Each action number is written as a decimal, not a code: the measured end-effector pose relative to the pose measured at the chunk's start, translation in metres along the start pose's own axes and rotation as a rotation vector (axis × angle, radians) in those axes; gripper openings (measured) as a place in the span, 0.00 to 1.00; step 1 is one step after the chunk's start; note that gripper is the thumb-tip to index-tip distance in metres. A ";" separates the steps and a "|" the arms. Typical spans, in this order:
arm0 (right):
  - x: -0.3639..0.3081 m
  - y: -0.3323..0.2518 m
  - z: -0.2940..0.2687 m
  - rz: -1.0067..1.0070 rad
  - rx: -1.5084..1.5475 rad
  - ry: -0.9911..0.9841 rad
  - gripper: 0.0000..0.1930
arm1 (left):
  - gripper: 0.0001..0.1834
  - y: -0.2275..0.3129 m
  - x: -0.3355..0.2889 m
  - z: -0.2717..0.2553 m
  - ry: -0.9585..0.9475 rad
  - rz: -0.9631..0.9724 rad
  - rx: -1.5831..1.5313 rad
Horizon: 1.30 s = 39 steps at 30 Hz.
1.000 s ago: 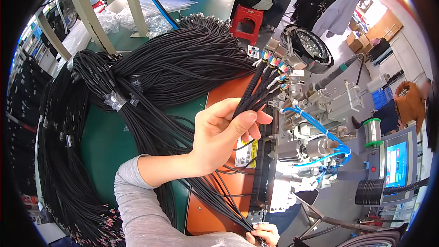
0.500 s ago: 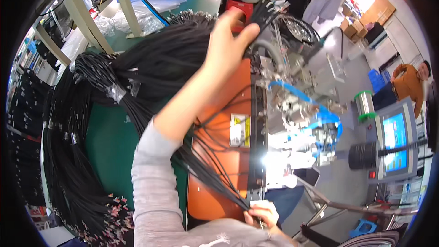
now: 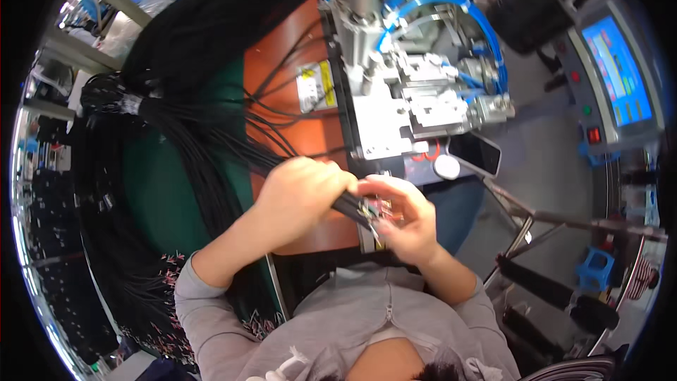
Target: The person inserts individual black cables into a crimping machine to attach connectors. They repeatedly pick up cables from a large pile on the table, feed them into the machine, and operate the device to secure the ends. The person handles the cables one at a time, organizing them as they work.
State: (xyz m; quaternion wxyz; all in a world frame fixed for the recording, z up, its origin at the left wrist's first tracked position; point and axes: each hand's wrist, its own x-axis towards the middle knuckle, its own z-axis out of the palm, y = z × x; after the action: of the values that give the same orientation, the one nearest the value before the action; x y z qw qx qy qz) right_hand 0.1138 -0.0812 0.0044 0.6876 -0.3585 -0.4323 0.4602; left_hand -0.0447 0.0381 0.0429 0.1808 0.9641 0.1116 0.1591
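Note:
A bundle of black cables [image 3: 243, 149] runs from the left across the bench to my hands in front of my body. My left hand [image 3: 300, 194] is wrapped round the bundle close to its end. Just to the right, my right hand [image 3: 407, 222] curls its thumb and fingers round the stripped cable ends [image 3: 374, 210], where thin coloured wires show. The two hands nearly touch at the fingertips. Part of the bundle is hidden under my left hand. A few cables stray from it over the orange board [image 3: 282, 49].
Beyond my hands stands a metal machine [image 3: 430, 99] with blue hoses. A phone [image 3: 476, 154] lies beside it, and a control screen [image 3: 620, 74] is at the right. More black cables [image 3: 204, 21] pile up on the green bench top [image 3: 159, 190]. A blue stool [image 3: 596, 268] stands at the lower right.
My left hand has come back from far out over the machine side to the bundle and closed on it. My right hand appears farther up with the cable ends. The whole view has shifted.

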 end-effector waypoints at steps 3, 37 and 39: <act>-0.004 0.004 -0.016 -0.072 -0.331 0.073 0.11 | 0.14 -0.006 0.001 0.030 0.134 0.123 0.088; 0.008 0.009 -0.034 -0.360 -0.784 0.250 0.10 | 0.10 0.015 0.014 0.061 0.377 0.066 -0.003; 0.007 0.004 -0.033 -0.365 -0.881 0.222 0.10 | 0.10 0.015 0.013 0.061 0.379 0.098 0.092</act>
State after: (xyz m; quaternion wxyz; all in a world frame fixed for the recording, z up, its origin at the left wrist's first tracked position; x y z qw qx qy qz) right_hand 0.1444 -0.0764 -0.0095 0.5818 -0.5806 -0.5659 0.0643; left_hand -0.0091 0.0086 -0.0020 0.1043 0.9284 0.1037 0.3413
